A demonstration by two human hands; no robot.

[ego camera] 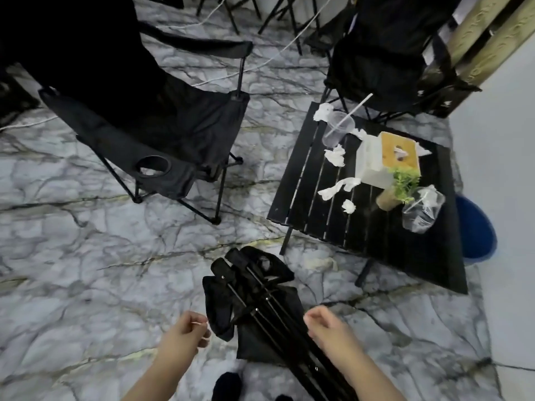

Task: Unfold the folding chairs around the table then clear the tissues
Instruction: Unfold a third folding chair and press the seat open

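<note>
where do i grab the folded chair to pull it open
Take the outer frame tubes of the folded chair, one per hand: left hand from the left, right hand from the right. The tubes lie bunched side by side with loose fabric around them, so pulling the rigid tubes apart should open it.

Blue bin (pixel 477 227) half behind the table (pixel 376 250).
</note>
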